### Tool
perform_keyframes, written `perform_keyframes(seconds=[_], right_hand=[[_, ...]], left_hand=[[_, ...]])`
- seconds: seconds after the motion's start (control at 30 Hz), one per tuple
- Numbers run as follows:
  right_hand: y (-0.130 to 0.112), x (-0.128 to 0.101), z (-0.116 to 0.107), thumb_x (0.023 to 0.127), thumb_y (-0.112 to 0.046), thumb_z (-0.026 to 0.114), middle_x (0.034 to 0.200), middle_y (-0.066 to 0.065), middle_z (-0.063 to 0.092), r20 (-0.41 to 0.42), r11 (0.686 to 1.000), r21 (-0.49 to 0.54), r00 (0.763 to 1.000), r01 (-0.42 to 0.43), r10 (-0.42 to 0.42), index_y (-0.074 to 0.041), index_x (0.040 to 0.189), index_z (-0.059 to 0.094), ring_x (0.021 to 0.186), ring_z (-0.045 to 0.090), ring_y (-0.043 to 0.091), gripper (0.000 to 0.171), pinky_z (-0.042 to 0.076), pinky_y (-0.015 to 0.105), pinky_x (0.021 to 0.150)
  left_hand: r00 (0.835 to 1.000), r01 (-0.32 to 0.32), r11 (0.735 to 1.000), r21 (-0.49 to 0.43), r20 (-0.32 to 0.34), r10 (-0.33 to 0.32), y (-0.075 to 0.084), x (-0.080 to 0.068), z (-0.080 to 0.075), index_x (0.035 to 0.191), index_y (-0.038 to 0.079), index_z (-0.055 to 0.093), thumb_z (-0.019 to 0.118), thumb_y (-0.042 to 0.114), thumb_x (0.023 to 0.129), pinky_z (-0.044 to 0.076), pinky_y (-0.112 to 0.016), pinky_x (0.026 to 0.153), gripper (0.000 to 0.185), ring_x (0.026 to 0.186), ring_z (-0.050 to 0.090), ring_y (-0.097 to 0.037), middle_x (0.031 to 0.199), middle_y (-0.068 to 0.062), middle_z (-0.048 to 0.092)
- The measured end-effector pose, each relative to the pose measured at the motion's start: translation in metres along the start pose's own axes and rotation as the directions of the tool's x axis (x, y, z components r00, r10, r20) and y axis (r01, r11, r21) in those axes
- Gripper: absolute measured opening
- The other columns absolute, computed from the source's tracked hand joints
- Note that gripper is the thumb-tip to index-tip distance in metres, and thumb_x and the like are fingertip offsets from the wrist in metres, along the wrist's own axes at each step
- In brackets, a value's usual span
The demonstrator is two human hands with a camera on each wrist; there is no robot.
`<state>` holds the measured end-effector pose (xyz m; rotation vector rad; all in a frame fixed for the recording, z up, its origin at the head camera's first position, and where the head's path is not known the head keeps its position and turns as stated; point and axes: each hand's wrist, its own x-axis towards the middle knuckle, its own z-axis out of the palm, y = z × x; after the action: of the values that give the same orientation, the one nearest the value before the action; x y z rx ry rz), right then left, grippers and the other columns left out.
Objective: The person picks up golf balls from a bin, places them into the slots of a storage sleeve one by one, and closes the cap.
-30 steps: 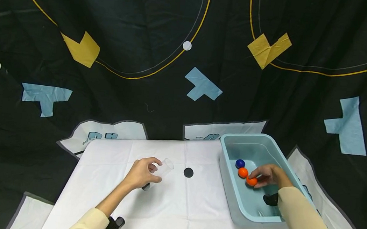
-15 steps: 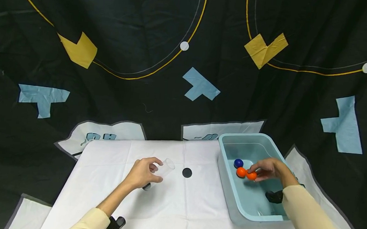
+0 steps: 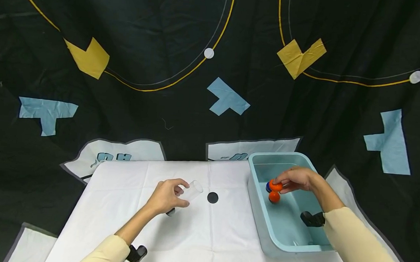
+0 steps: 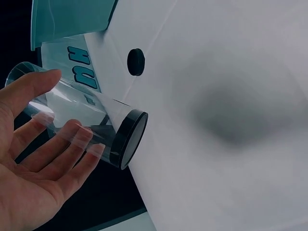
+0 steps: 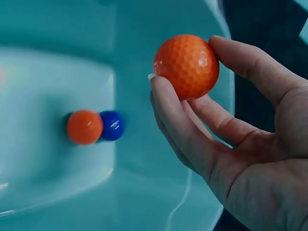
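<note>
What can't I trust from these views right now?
- Blue ball: head view, mostly hidden behind the held orange ball.
- Right hand: its grip shows only in the right wrist view.
- Clear tube: the open end is cut off in the left wrist view; contents unclear.

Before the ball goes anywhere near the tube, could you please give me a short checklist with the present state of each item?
1. Right hand pinches the orange ball: ok.
2. Ball lifted clear of the bin floor: ok.
3. Left hand holds the clear tube: ok.
4. Tube's open end points toward the bin: ok.
5. Tube's capped end rests on the table: cannot tell.
6. Tube is empty: ok.
</note>
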<state>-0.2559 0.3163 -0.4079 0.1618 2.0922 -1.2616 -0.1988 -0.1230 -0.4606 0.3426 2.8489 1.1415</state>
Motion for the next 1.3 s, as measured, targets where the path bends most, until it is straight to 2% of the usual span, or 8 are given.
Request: perform_keyframes(seconds=[0.23,0.43,0.6,0.8,1.07,1.3], right_hand=[[-0.032,-0.010,0.011,0.097,-0.022,0.066,0.100,0.007,0.073,0.056,0.995,-0.042,0.995,0.088,-0.086,0.004,0.117,0.064,0.090,0.073,0.021,0.033,0.058,0.035,0.091],[-0.057,-0.015,0.030,0.096,-0.022,0.069,0.106,0.010,0.071,0.058,0.990,-0.059,0.991,0.124,-0.121,0.000,0.111,0.065,0.089,0.073,0.021,0.027,0.058,0.032,0.089],[-0.071,-0.011,0.051,0.093,-0.020,0.072,0.107,0.013,0.072,0.039,0.988,-0.064,0.989,0.142,-0.140,0.000,0.108,0.067,0.089,0.074,0.024,0.025,0.059,0.033,0.087],[-0.080,-0.002,0.078,0.090,-0.019,0.075,0.111,0.017,0.071,0.023,0.984,-0.057,0.985,0.171,-0.170,0.003,0.114,0.067,0.088,0.072,0.024,0.033,0.060,0.035,0.085],[-0.086,0.006,0.112,0.086,-0.016,0.078,0.105,0.015,0.073,0.007,0.979,-0.024,0.979,0.203,-0.203,0.002,0.103,0.072,0.085,0.075,0.026,0.025,0.061,0.036,0.082],[-0.089,0.012,0.129,0.085,-0.012,0.077,0.100,0.015,0.073,0.012,0.977,0.018,0.977,0.213,-0.213,0.002,0.100,0.071,0.085,0.075,0.029,0.022,0.061,0.036,0.081]], left_hand=[[1.000,-0.014,1.000,-0.003,0.008,0.014,0.006,0.003,0.003,0.104,0.016,0.075,0.093,0.016,0.065,0.058,-0.040,0.079,0.043,0.089,0.071,-0.018,0.090,-0.002,0.075],[0.999,-0.037,0.999,-0.018,0.029,0.037,0.011,0.007,0.006,0.105,0.017,0.075,0.093,0.016,0.066,0.057,-0.039,0.081,0.043,0.092,0.072,-0.020,0.094,-0.004,0.075],[0.997,-0.062,0.998,-0.016,0.044,0.063,0.018,0.007,0.007,0.107,0.013,0.076,0.092,0.015,0.066,0.057,-0.039,0.080,0.044,0.092,0.072,-0.022,0.094,-0.005,0.076],[0.996,-0.063,0.998,-0.023,0.057,0.064,0.024,0.009,0.011,0.106,0.014,0.076,0.093,0.015,0.066,0.058,-0.038,0.079,0.044,0.092,0.072,-0.022,0.093,-0.005,0.076],[0.993,-0.090,0.996,-0.029,0.079,0.092,0.030,0.013,0.015,0.106,0.012,0.075,0.092,0.015,0.066,0.057,-0.039,0.077,0.044,0.089,0.072,-0.025,0.093,-0.010,0.076],[0.992,-0.092,0.996,-0.015,0.087,0.093,0.032,0.015,0.017,0.107,0.012,0.075,0.092,0.017,0.066,0.057,-0.036,0.074,0.044,0.086,0.071,-0.021,0.091,-0.005,0.076]])
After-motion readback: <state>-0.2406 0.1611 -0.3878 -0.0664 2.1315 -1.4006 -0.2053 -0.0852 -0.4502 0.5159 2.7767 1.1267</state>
